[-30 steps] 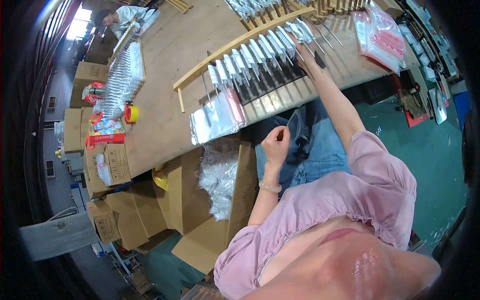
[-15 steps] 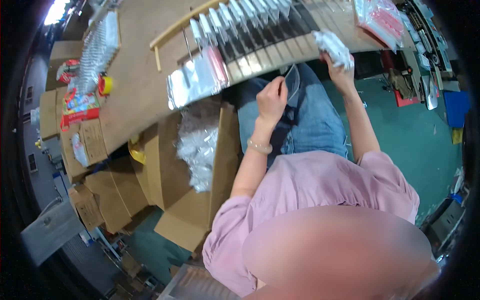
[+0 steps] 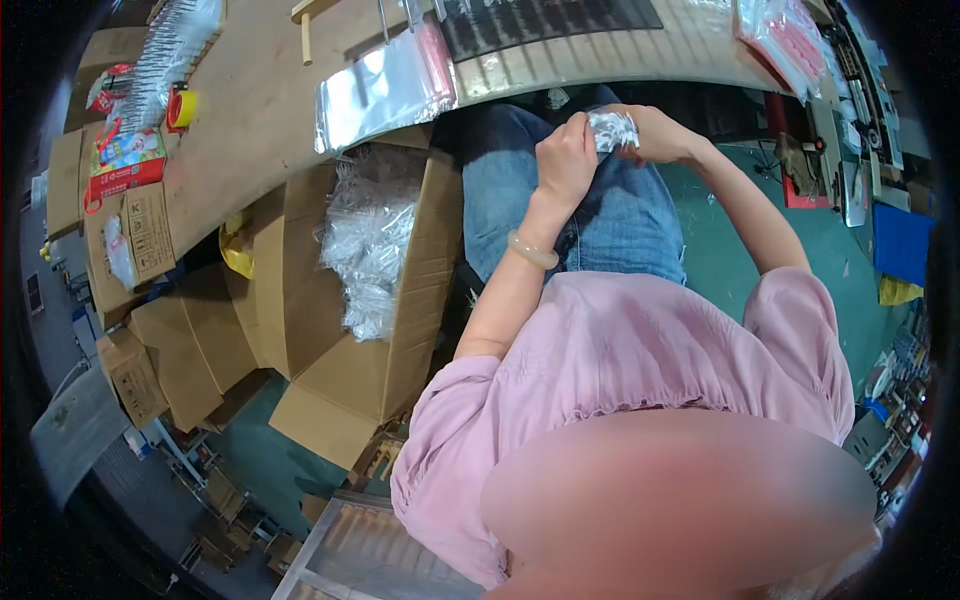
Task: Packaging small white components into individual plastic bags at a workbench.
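Above my lap, between both hands, is a crinkled silvery-white bundle (image 3: 613,131) of small pieces in shiny plastic. My right hand (image 3: 652,132) curls round its right end, with the fingers partly hidden behind it. At the left end, my left hand (image 3: 567,160) is closed in a pinch on the edge of a clear plastic bag, which is hard to tell apart from the shiny bundle. Nearby on the table's front edge lies a stack of flat clear bags (image 3: 375,92) with a pink strip.
An open cardboard box (image 3: 408,290) of crumpled clear packets (image 3: 370,250) stands left of my legs. The worktable (image 3: 250,130) carries a dark mat (image 3: 550,25), a yellow tape roll (image 3: 181,108) and pink-and-clear bags (image 3: 785,45). A red printed bag (image 3: 126,165) lies at left.
My right hand has brought the bundle from the table's edge down and left to my left hand, over my lap. The view has shifted, so the table sits higher in the picture.
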A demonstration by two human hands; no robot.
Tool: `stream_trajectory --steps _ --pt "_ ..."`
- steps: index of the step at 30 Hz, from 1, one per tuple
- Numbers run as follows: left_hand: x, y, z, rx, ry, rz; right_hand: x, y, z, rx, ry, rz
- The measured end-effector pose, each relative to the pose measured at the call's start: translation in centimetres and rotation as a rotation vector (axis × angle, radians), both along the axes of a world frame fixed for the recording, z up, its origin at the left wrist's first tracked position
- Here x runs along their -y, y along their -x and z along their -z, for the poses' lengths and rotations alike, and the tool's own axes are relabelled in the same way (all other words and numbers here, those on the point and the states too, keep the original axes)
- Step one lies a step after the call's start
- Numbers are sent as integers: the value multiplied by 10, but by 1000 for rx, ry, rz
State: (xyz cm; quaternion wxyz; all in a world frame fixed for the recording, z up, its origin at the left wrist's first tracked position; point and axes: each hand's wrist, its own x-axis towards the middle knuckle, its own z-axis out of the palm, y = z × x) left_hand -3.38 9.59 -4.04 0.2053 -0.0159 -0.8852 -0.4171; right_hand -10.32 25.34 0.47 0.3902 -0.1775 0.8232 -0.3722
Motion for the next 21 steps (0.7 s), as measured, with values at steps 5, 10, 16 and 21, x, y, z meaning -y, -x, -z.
stream_trajectory --steps 5,10,16,21 --pt "-2 -1 5 17 -41 -7 -1 -6 6 -105 9 40" --pt "-4 0 5 0 -76 -20 -4 -4 7 -236 -50 -63" --pt "-1 2 2 4 -83 -8 4 -3 -9 -401 -239 -221" --pt "15 4 5 -35 -50 144 -6 7 -10 -856 -281 -604"
